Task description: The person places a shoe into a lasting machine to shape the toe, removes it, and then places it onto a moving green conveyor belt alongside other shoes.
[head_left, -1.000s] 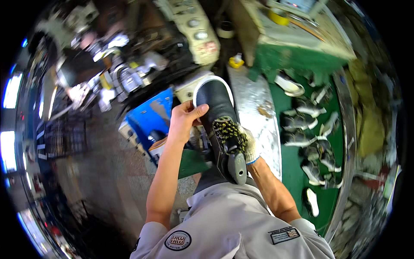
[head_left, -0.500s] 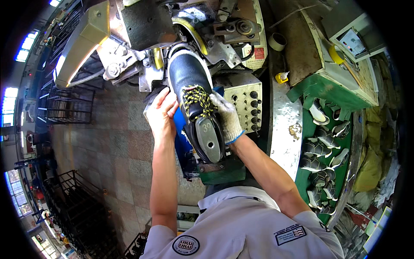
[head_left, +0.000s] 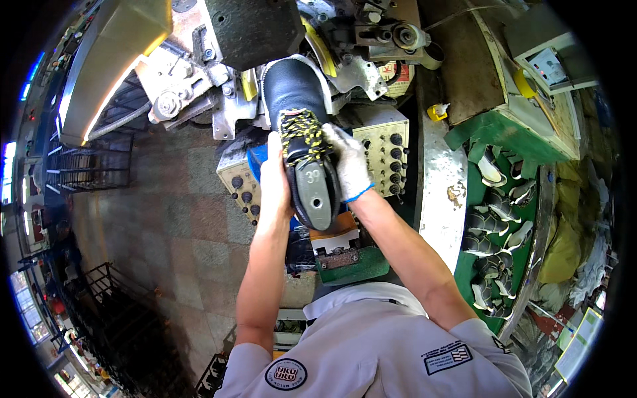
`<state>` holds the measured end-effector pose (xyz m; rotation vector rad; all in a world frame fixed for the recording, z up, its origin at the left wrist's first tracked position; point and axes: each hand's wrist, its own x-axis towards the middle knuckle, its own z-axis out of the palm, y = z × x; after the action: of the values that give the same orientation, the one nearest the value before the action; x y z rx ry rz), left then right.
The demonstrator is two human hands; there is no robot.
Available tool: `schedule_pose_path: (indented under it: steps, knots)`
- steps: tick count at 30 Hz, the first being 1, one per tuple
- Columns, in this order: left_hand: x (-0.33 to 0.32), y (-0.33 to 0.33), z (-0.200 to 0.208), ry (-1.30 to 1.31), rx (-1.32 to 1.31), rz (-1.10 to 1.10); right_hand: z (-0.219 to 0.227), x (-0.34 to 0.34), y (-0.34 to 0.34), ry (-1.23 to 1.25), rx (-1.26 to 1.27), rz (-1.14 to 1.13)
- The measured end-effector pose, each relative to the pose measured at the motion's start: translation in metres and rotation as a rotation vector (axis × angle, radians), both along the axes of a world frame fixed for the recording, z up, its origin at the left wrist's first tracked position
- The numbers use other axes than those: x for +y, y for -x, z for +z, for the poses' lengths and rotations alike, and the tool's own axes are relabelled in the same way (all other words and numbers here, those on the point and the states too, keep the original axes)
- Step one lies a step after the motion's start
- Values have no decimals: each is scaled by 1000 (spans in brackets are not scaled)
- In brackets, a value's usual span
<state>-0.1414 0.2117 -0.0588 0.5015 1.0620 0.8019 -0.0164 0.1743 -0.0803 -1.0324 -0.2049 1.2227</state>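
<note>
A black shoe upper (head_left: 292, 89) with yellow-and-black laces (head_left: 302, 136) is stretched over a grey shoe last (head_left: 314, 192). Its toe points away from me, in among the metal parts of a machine (head_left: 249, 30). The last's flat heel end faces me. My bare left hand (head_left: 275, 176) is closed along the left side of the shoe, its fingertips partly hidden. My right hand (head_left: 350, 162), in a white knit glove with a blue cuff edge, grips the right side by the laces. Yellow-edged curved pads (head_left: 320, 50) sit around the toe.
Control boxes with black knobs flank the shoe, one right (head_left: 381, 149) and one left (head_left: 240, 189). A metal ledge (head_left: 441, 199) runs along the right. Beyond it, several shoe uppers (head_left: 491, 225) lie on a green surface. Metal racks (head_left: 89, 159) stand at the left.
The shoe has turned more upright and sits straighter between the machine parts. My left hand, fingers raised beside the shoe before, now lies against its side. The view has shifted slightly.
</note>
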Motion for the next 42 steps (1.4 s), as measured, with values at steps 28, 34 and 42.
schedule_pose_path:
  steps: [28,34,42]
  knots:
    - [7,-3,-16,-21,-43,-7,-1,6,-6,116,-463,11]
    - [4,-3,-29,-121,6,20,-10,2,1,73,-556,-7]
    - [6,0,-49,-370,-5,1,-22,9,4,3,-595,-87]
